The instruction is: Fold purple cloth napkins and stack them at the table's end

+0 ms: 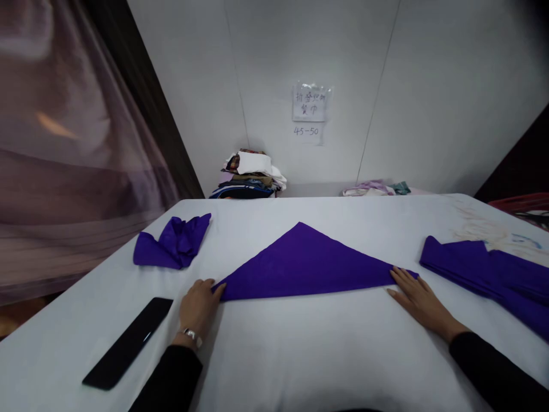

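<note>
A purple cloth (300, 263) lies flat in a wide triangle on the white-covered table (309, 355), its point toward the wall. At its left corner is my left hand (198, 303), fingers bent over the corner and the thumb on the cloth's edge. My right hand (418, 300) lies with fingers stretched out on the right corner. A crumpled purple cloth (174, 243) is at the left, and more folded purple cloth (493, 272) lies at the right edge.
A long black flat object (128, 343) lies left of my left wrist. Piled clothes (251, 177) and a few other cloths (373, 187) sit beyond the far table edge. Handwritten paper (309, 106) hangs on the wall. A sheer curtain (72, 143) hangs at the left.
</note>
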`<state>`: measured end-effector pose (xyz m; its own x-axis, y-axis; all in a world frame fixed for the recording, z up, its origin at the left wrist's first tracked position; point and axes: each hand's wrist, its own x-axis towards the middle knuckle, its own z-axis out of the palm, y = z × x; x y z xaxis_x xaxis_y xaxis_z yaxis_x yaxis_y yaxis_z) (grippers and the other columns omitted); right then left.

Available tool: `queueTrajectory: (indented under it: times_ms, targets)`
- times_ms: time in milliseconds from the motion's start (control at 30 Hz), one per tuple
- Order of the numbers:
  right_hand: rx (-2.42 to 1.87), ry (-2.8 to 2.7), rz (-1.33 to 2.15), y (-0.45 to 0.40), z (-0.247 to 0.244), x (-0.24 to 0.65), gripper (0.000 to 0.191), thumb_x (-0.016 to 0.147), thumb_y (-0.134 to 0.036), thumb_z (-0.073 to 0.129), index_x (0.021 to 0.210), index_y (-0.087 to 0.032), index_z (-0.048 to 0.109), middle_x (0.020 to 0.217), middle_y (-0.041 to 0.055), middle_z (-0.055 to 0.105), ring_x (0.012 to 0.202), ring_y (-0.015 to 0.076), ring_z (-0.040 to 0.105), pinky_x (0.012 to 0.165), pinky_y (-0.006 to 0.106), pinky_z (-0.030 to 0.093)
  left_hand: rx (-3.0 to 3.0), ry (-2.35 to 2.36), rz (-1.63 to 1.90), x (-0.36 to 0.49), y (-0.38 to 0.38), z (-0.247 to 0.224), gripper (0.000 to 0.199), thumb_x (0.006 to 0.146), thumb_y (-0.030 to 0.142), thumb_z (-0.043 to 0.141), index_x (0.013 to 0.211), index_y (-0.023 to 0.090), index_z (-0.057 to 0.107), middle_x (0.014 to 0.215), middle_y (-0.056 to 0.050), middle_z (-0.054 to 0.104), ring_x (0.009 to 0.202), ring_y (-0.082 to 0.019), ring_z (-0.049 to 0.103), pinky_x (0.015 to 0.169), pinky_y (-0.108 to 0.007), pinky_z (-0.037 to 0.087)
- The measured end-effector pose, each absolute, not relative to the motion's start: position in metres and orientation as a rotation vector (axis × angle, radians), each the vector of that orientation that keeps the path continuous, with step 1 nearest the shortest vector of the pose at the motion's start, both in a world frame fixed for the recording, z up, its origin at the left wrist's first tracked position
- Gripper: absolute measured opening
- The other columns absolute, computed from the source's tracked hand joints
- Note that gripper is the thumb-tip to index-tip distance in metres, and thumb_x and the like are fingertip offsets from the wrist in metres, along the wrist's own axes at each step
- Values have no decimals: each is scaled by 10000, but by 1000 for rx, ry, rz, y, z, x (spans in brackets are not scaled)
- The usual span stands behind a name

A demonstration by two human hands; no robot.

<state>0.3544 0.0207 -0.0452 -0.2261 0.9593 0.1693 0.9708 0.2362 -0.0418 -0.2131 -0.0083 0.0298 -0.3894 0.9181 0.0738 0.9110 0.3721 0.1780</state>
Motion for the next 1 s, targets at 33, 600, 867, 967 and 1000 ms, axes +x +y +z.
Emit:
queueTrajectory:
  times_ms: [33, 600, 867, 967, 1000]
  targets:
    - [-1842, -2340, -108, 21, -45, 354, 645, 890, -561, 281, 1397, -165, 338, 1448, 101, 310, 1332, 282, 269, 1056, 524, 250, 1650, 2540, 302, -214, -7, 32, 436, 825, 496, 368, 1005, 166, 589, 972, -118, 645, 902, -266, 593, 754, -345, 421]
    - [-1974, -2259, 6, 44, -18, 369, 620, 881, -551, 287, 1345, -162, 419, 1424, 135, 360, 1326, 317, 275, 1058, 544, 223, 1559, 2062, 277, -216, -49, 37, 281, 711, 489, 471, 708, 224, 566, 636, 8, 617, 659, -201, 582, 614, -286, 377]
    - [-1541, -2440, 340, 14, 8, 266, 612, 891, -507, 378, 1406, -183, 317, 1472, 112, 263, 1366, 283, 168, 1092, 545, 110, 1345, 1728, 546, -197, -62, 54, 644, 666, 563, 571, 1195, 205, 488, 525, 80, 399, 518, -139, 416, 505, -261, 328]
    - [-1236, -2458, 746, -5, 22, 213, 637, 878, -505, 434, 1428, -235, 260, 1476, 84, 266, 1367, 263, 176, 1101, 526, 114, 1378, 1596, 613, -169, -55, 85, 652, 685, 525, 603, 1248, 228, 462, 546, 80, 385, 537, -126, 410, 517, -257, 338]
    - [-1164, -2417, 876, -11, 28, 196, 676, 861, -511, 470, 1435, -242, 236, 1479, 84, 261, 1365, 260, 183, 1103, 514, 129, 1393, 1552, 638, -157, -52, 95, 635, 693, 506, 611, 1248, 231, 469, 566, 73, 405, 558, -127, 425, 534, -261, 355]
